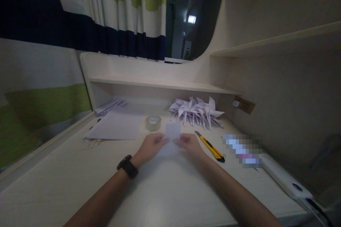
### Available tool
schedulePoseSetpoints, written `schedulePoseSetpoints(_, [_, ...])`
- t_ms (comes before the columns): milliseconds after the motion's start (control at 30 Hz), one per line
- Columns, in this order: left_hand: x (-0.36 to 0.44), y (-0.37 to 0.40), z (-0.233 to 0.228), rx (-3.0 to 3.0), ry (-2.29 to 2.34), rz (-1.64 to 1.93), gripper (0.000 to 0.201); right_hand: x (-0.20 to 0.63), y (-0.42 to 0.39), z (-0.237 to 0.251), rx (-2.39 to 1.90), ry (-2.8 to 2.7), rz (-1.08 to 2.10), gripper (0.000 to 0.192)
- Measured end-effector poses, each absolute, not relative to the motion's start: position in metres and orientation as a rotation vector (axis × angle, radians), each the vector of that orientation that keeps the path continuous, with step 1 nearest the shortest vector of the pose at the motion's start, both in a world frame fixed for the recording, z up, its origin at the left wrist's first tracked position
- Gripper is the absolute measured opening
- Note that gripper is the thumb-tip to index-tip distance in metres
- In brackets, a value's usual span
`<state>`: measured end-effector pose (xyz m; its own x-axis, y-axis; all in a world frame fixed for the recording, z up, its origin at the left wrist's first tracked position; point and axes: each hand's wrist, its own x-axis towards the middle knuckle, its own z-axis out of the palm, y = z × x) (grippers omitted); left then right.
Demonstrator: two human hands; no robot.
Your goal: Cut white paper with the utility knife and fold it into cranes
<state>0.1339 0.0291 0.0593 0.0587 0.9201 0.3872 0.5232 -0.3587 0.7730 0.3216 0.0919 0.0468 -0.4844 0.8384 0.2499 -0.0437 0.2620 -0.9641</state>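
A small piece of white paper [173,130] is held up between my two hands over the desk. My left hand [151,146], with a black watch on the wrist, pinches its left edge. On the other side my right hand [191,144] grips the right edge between thumb and fingers. The paper's lower part is blurred. Just behind the left hand lies a roll of clear tape [153,123]. A yellow utility knife [211,148] with its blade out rests to the right of my right hand.
Several white paper pinwheels [195,110] are bunched at the back right. A stack of white paper sheets [115,122] lies at the left, rolled paper sticks [110,106] behind it. A white power strip [285,177] runs along the right edge. Above the desk [149,191] is a shelf [160,83].
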Motion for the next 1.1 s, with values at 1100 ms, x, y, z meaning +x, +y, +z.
schedulePoseSetpoints(1100, [0.132, 0.022, 0.058, 2.737, 1.484, 1.438, 0.024, 0.348, 0.073, 0.091, -0.425, -2.021, 0.413, 0.020])
